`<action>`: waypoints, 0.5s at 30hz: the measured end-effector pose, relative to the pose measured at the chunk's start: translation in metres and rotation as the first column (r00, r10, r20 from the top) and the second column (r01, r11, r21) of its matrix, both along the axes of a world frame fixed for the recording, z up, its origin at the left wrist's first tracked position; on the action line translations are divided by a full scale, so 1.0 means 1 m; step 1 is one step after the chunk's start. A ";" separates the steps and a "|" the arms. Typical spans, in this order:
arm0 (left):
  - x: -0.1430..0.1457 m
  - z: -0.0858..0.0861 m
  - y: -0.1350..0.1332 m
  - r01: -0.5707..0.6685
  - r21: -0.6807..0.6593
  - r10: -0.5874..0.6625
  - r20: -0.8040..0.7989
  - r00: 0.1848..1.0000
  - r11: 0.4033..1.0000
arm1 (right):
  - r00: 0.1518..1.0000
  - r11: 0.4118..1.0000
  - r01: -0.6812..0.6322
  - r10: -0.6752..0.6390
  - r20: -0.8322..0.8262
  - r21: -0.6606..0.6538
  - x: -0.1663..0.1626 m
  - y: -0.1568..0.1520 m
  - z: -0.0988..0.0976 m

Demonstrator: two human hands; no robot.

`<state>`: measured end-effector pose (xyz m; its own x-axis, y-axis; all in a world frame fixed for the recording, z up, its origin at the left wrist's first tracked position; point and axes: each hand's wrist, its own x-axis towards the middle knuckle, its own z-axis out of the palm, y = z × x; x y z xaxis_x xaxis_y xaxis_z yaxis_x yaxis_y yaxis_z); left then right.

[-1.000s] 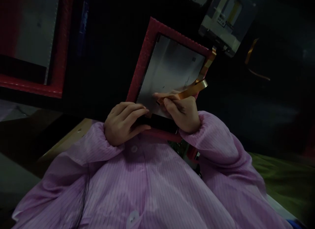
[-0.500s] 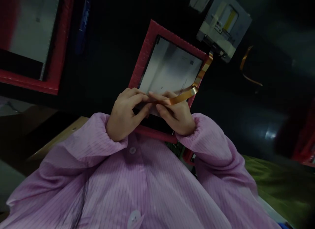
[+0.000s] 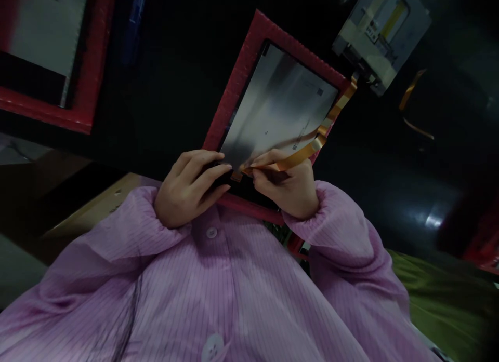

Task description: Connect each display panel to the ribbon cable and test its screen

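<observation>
The flat screen (image 3: 283, 97) lies tilted on a red pad (image 3: 238, 84) in the middle of the bench, and over its lower edge, near 5 o'clock from its centre, the right hand (image 3: 291, 189) pinches the end of a gold ribbon (image 3: 299, 158) between thumb and fingers. The left hand (image 3: 185, 188), at 8 o'clock, has its fingers loosely spread over the screen's corner (whether they press on it, I cannot tell). The ribbon runs up past the screen's right side to a pale box (image 3: 384, 40) at 2 o'clock, while a blue pen (image 3: 134, 27) lies at 10 o'clock.
</observation>
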<state>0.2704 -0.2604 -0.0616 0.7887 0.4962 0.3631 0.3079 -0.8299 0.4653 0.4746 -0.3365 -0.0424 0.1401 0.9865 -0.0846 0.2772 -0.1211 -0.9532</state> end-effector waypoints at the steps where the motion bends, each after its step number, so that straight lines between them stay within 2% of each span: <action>1: 0.001 -0.002 -0.001 0.001 0.035 -0.001 0.004 1.000 0.999 | 0.999 1.000 -0.022 0.022 0.025 0.002 0.000 0.000 0.000; 7: 0.007 -0.005 0.001 -0.002 0.092 0.003 -0.009 1.000 0.996 | 0.980 0.991 -0.130 0.122 0.159 0.037 0.000 0.004 0.002; 15: 0.002 -0.004 0.006 0.045 -0.002 -0.045 -0.053 0.998 0.999 | 0.944 0.996 -0.088 0.076 0.321 0.025 0.000 0.003 0.005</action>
<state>0.2720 -0.2542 -0.0652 0.8282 0.4605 0.3195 0.2949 -0.8428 0.4502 0.4742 -0.3334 -0.0377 0.0719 0.9974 -0.0109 0.5750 -0.0504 -0.8166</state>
